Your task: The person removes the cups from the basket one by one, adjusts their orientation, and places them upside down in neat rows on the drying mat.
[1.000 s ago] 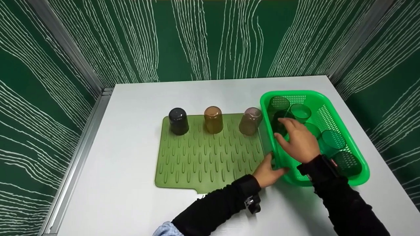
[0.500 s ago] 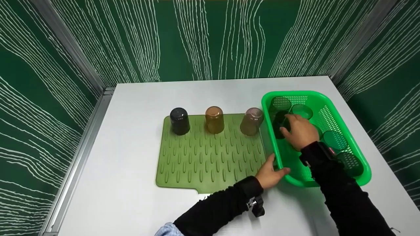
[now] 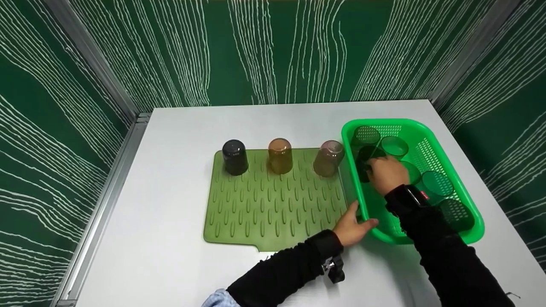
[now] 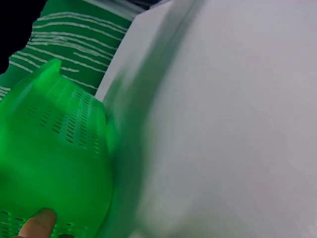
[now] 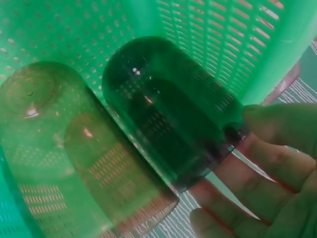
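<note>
My right hand reaches into the green plastic basket. In the right wrist view, its thumb and fingertips pinch the rim of a dark tinted cup, which lies beside an amber-looking cup. The back of the hand partly hides this dark cup in the head view. My left hand rests at the basket's near left corner with its thumb and index finger spread apart. One fingertip presses on the basket's outer wall in the left wrist view.
A green ridged mat lies left of the basket. Along its back edge stand a black cup, an orange cup and a pinkish cup, all upside down. More cups, among them a teal cup, sit in the basket.
My right hand has lowered deeper into the basket, its fingers closing from spread to a pinch on the dark cup's rim. The left hand stays at the basket corner.
</note>
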Demonstrator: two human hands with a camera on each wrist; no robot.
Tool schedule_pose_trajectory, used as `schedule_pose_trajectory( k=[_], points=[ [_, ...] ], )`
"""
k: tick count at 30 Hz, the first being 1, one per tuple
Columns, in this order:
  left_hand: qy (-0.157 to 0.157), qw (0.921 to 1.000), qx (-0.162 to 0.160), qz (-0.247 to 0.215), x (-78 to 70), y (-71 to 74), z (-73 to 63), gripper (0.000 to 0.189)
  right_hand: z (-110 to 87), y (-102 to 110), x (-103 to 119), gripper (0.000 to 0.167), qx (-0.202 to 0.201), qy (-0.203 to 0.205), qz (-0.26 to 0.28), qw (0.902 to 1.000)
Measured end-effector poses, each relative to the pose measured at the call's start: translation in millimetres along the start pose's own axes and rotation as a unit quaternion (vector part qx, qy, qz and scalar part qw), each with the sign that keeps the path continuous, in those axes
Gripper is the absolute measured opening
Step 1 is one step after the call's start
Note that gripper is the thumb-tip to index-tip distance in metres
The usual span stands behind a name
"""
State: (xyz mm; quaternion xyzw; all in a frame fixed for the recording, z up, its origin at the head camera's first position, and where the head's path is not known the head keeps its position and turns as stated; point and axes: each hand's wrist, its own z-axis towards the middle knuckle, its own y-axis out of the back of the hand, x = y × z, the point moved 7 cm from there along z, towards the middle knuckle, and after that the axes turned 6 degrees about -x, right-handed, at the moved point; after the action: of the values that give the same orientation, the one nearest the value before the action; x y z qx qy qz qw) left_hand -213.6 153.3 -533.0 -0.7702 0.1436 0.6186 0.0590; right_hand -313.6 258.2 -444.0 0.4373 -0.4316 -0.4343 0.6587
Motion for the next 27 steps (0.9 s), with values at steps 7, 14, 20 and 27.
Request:
schedule_pose_trajectory(
  k=[7,14,20,27],
  points=[
    [0.006,0.9999,0.008,-0.002,-0.2,0.2,-1.6,0.077,1.5,-9.5,-6.6,0.014,0.031,-0.012,0.024,0.9992],
    [0.013,0.9999,0.003,-0.003,0.6,0.1,-1.8,0.077,2.5,-10.2,-5.5,0.013,0.035,-0.007,0.027,0.999],
    [0.014,0.9999,-0.004,-0.003,1.3,0.0,-1.4,0.075,-2.2,-6.6,-2.9,0.012,0.034,0.0,0.041,0.9986],
    [0.014,0.9998,-0.008,-0.011,1.6,-1.2,-1.3,0.074,-7.2,8.3,-1.1,0.017,0.01,-0.01,0.055,0.9984]
  ],
)
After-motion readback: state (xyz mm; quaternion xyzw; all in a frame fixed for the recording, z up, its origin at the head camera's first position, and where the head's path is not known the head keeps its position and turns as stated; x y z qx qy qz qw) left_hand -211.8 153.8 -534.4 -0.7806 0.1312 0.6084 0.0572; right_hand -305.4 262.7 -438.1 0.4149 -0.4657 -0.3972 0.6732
